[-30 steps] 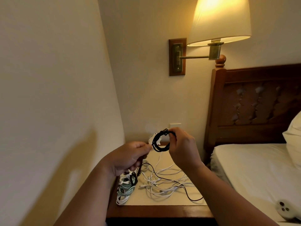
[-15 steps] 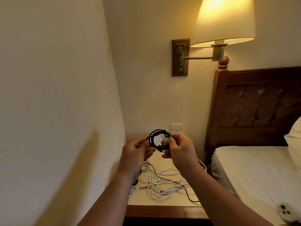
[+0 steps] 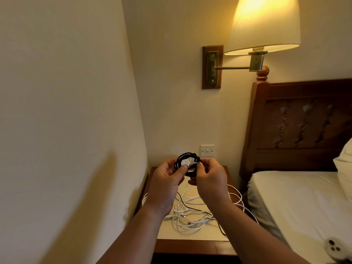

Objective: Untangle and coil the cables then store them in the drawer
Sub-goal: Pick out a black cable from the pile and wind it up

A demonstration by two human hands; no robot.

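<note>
Bedside tabletop (image 3: 190, 233) carries tangled white cables (image 3: 190, 216). Above it, left hand (image 3: 165, 187) and right hand (image 3: 209, 183) pinch the coiled black cable (image 3: 187, 164) between fingers (image 3: 181, 171), probably to secure its loops before storage.

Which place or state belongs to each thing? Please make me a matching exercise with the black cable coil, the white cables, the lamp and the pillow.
Things:
1. black cable coil
2. white cables
3. lamp
4. pillow

Places or states:
a. lying tangled on the nightstand
b. switched on, glowing
c. held up by the left hand and the right hand
d. on the bed, at the right edge of the view

Pairs: 1-c, 2-a, 3-b, 4-d
</note>
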